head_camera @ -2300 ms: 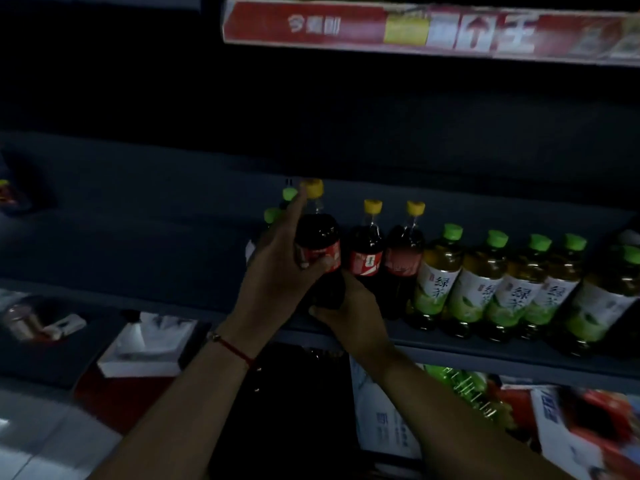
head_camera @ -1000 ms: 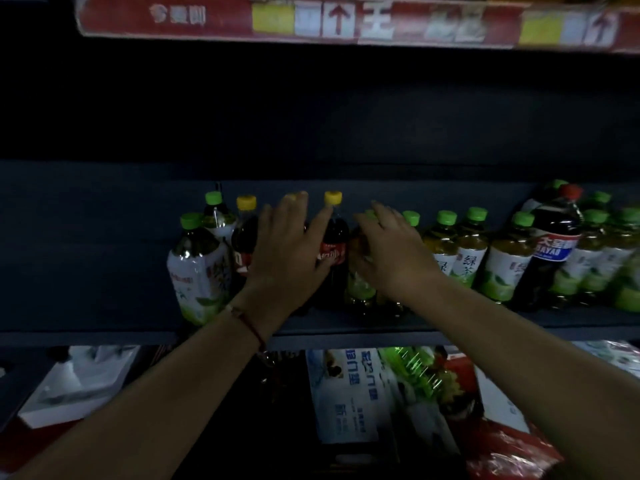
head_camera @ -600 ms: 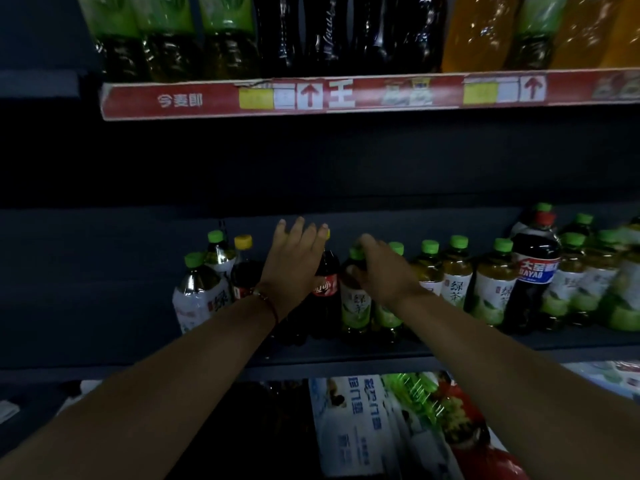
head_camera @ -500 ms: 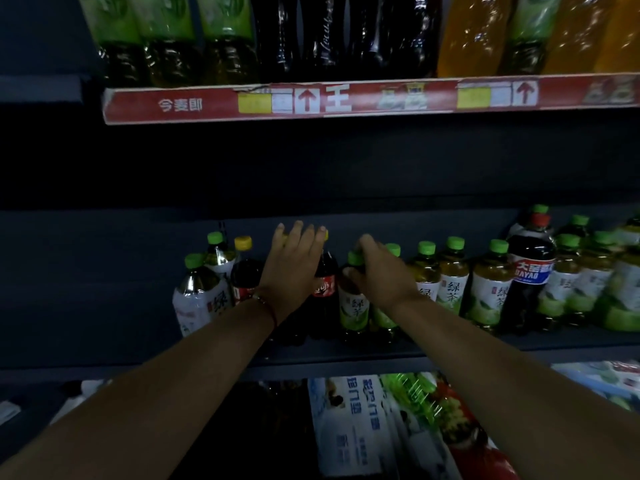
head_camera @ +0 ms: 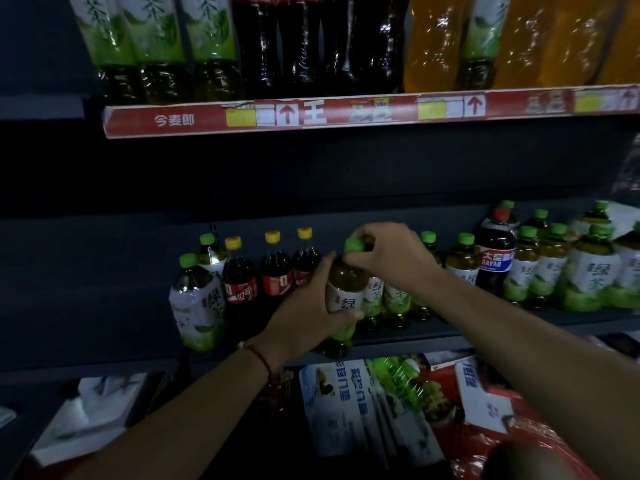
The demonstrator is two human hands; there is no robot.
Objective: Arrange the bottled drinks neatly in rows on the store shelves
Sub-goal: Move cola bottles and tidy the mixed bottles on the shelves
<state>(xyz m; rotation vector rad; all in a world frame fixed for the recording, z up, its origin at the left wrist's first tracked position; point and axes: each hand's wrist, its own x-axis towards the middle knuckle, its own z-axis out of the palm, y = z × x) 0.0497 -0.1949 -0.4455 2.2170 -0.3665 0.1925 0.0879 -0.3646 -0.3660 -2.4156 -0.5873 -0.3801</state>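
Green-capped tea bottle point(head_camera: 346, 292) is sitting at the front edge of the dark middle shelf point(head_camera: 104, 278), upright, both hands on it. Left hand point(head_camera: 308, 317) is wrapping the body, thumb lying across the white label, fingers curling behind. Right hand point(head_camera: 388, 254) is pinching the green cap point(head_camera: 354, 244) from above with thumb and fingertips. Three cola bottles point(head_camera: 275, 268) with yellow caps are standing in a row just left of the held bottle; two larger green tea bottles point(head_camera: 197, 299) are standing at the far left. More green tea bottles point(head_camera: 540, 268) are running right along the shelf, a dark red-capped soda bottle point(head_camera: 495, 258) standing among them. A red string bracelet point(head_camera: 261, 358) is circling the left wrist. Upper shelf's red price strip point(head_camera: 346, 112) is carrying big bottles above it.
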